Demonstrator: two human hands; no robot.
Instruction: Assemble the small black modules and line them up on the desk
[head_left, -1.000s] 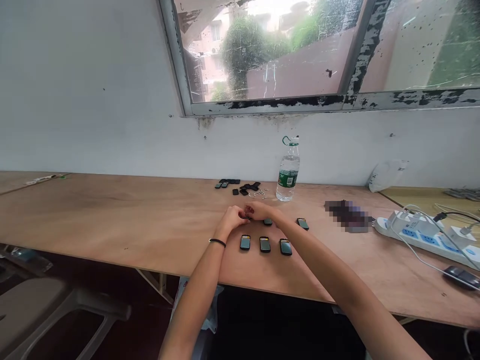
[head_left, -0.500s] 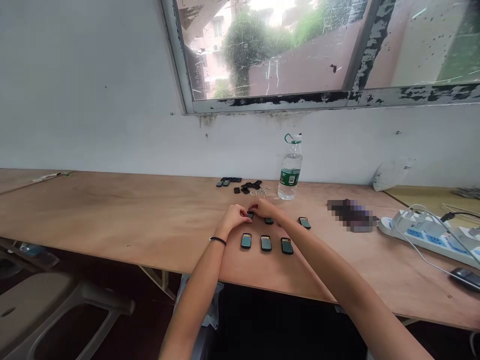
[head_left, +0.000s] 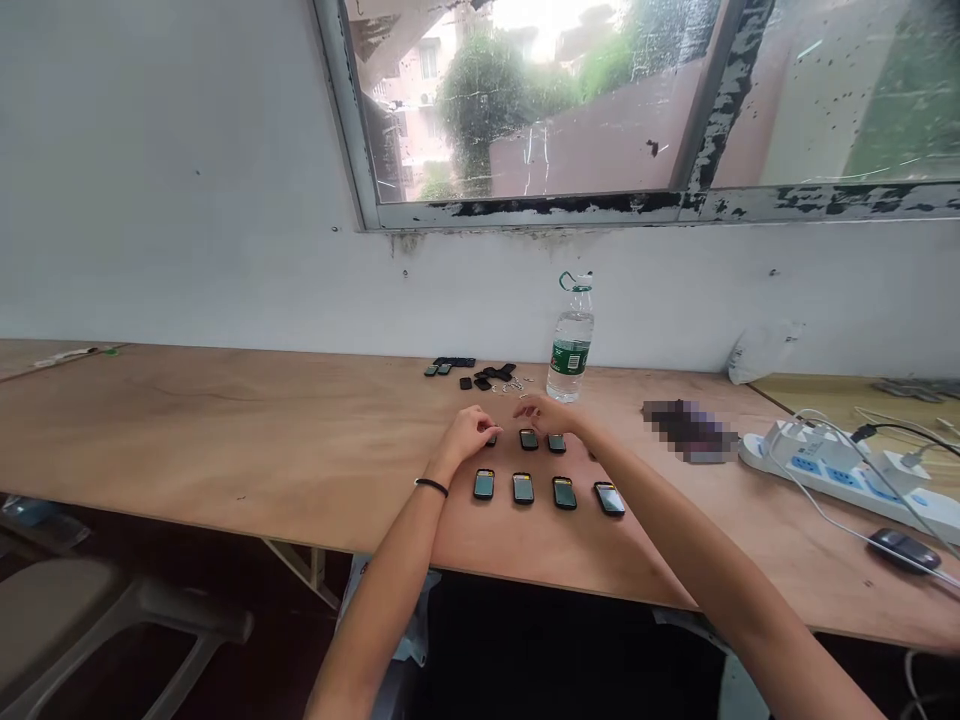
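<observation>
On the wooden table lie small black phone-shaped devices with grey-green faces, in two rows. My left hand (head_left: 468, 434) has its thumb and fingers closed on the leftmost device (head_left: 492, 438) of the back row, which they partly cover. Just beyond that row hovers my right hand (head_left: 547, 412), fingers apart and pointing left, with nothing visible in them. Nearest to it are two back-row devices, one at the middle (head_left: 529, 440) and one further right (head_left: 556, 443). The front row (head_left: 523, 488) runs closer to me; my right forearm passes by its right end and partly hides another piece.
Behind the hands are several black pieces (head_left: 495, 373), metal rings (head_left: 513, 385) and more small devices (head_left: 437, 370). A water bottle (head_left: 570, 357) stands near the wall. To the right are a blurred dark item (head_left: 690, 432), a power strip (head_left: 840, 476) with cables and a computer mouse (head_left: 904, 551).
My right hand has drawn away from my left hand, to the right. My left hand stays at the leftmost back-row device. A fourth front-row device now shows beside my right forearm.
</observation>
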